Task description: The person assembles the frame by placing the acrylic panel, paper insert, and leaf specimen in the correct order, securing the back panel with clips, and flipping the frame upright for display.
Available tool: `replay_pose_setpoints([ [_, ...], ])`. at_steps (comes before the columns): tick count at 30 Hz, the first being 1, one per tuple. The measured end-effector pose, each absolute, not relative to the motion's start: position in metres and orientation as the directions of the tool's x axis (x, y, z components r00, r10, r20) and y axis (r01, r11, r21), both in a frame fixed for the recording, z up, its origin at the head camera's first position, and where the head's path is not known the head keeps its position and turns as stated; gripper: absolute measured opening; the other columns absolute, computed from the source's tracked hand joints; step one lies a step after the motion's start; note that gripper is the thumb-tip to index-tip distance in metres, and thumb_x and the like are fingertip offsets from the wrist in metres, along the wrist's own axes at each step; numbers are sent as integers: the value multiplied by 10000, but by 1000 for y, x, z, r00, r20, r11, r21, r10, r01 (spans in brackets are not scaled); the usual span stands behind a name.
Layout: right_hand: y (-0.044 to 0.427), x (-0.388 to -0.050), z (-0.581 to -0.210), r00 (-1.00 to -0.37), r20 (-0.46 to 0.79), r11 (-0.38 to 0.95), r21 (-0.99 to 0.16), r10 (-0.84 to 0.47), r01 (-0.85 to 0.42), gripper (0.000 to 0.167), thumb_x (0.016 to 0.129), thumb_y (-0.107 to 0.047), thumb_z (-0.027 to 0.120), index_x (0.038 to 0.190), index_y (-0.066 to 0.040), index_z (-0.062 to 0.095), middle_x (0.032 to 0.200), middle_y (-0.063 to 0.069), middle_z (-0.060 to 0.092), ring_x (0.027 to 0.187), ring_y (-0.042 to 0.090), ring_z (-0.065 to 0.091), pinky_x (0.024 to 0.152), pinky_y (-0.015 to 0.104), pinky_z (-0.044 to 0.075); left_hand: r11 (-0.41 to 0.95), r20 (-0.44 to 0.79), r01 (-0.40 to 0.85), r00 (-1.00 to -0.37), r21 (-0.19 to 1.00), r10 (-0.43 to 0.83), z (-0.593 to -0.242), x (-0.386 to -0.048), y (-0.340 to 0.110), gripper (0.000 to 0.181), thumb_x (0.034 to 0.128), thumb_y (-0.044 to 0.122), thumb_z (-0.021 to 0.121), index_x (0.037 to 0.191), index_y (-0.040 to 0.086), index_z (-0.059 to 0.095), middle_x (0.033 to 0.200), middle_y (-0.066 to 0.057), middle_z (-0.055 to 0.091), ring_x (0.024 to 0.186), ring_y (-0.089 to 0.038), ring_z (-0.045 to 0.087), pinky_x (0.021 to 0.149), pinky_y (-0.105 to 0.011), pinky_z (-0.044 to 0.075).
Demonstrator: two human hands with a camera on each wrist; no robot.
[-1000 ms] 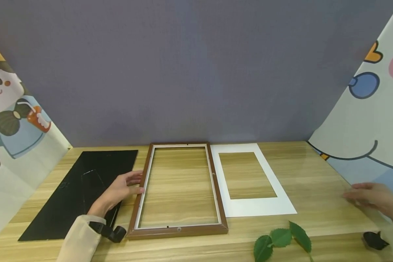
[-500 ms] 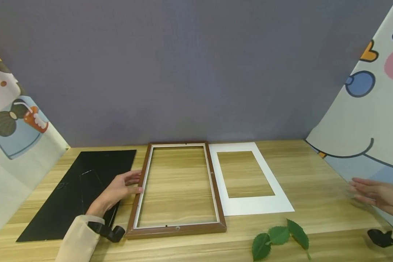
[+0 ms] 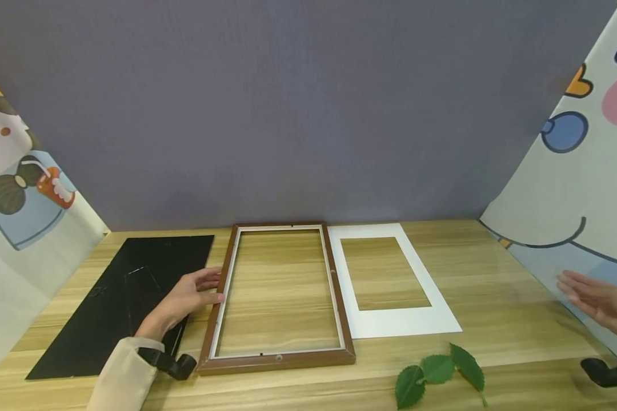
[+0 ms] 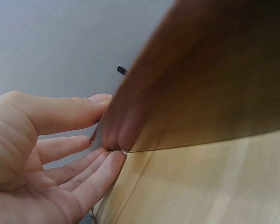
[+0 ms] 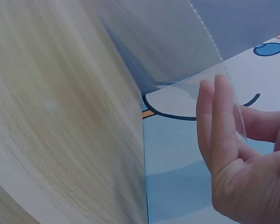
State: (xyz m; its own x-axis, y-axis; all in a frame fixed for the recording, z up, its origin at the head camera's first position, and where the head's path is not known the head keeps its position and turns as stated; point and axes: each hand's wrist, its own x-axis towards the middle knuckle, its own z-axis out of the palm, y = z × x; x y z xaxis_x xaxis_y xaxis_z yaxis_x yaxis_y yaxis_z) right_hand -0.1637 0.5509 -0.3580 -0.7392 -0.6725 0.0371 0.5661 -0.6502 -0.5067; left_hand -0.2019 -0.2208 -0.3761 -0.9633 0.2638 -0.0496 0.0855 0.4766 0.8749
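Right hand [image 3: 607, 303] pinches a clear, thin, plastic-looking sheet [image 5: 182, 44]; probably light, flexible, easily creased: hold by edges; left hand [image 3: 185, 294] pinches a brown, wood-look rectangular frame [image 3: 313, 359]

Passage between brown frame [image 3: 308, 361] and leaf sprig [image 3: 439, 369], transparent sheet [image 5: 189, 51] in the way at the right.

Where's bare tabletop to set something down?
Front strip of table between brown frame and green leaves. Crowded left: black board, left hand, frame; white mat close on frame's right. Right of mat, right hand holds clear sheet; room there unclear.
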Motion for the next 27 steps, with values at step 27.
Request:
replay_pose_setpoints([
  [27,513,-127,-369,-820,71,-767,-405,-568,497,585,1061,-190,71,1282,10,573,1308,198,563,1261,354,501,1112,348,333,466,-46,94,-959,880,279,-382,-208,-223,717,864,143,699,1432,-77,321,1387,-312,424,1259,-462,441,963,-480,474],
])
